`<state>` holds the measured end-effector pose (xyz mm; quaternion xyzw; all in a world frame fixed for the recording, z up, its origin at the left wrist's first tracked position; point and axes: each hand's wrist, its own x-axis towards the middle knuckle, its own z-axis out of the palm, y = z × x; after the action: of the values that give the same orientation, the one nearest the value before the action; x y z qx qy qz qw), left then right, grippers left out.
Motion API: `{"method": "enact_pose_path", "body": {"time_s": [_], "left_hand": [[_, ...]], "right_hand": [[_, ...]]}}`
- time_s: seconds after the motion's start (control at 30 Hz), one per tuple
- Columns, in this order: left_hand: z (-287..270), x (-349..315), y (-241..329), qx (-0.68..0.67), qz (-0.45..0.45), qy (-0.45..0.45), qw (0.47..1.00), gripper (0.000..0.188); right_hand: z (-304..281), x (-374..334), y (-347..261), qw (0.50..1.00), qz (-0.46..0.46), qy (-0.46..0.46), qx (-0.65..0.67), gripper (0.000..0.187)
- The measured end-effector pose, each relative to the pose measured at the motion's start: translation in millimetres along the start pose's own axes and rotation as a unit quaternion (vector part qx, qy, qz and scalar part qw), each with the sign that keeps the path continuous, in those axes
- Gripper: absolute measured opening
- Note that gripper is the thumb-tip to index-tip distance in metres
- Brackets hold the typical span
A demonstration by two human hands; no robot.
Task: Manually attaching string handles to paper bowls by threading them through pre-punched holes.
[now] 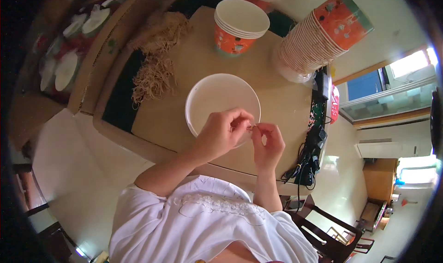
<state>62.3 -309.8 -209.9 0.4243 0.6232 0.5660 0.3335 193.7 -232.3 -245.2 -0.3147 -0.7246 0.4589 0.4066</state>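
My left hand (pixel 224 128) and my right hand (pixel 269 144) meet over the near right part of a white paper tub (pixel 210 94), which stands with its mouth up on the table. Thumb and fingers of each hand are pinched together, with the fingertips almost touching. Between them is something small and thin; its kind is too small to make out. The inside of the tub shows pale and smooth, its near edge partly covered by my left hand. To the far left lies a tangled heap of thin tan strands (pixel 154 76).
Nested orange-and-white paper tubs (pixel 235 45) stand at the far side of the cardboard-covered table (pixel 157 124). A long tilted stack of tubs (pixel 318 37) leans at the far right. Black cables (pixel 304 164) lie along the right edge. An open carton (pixel 99 55) is at left, a dark chair (pixel 327 230) at right.
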Motion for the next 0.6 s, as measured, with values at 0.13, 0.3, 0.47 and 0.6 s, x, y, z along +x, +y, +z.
{"method": "enact_pose_path", "body": {"time_s": [0.13,0.3,0.47,0.6], "left_hand": [[2,4,-9,-0.051,0.006,0.036,0.998,0.012],[1,2,-7,0.003,0.004,0.010,1.000,0.012],[1,-2,-3,0.024,0.005,0.015,1.000,0.007],[0,-3,0,0.025,0.004,0.015,1.000,0.006]], "right_hand": [[1,0,3,0.999,0.005,0.017,0.037,0.006],[2,0,3,1.000,-0.013,0.016,0.011,0.008],[2,0,-1,1.000,-0.024,0.006,-0.008,0.009],[-1,2,0,0.999,-0.026,-0.015,-0.015,0.009]]}}
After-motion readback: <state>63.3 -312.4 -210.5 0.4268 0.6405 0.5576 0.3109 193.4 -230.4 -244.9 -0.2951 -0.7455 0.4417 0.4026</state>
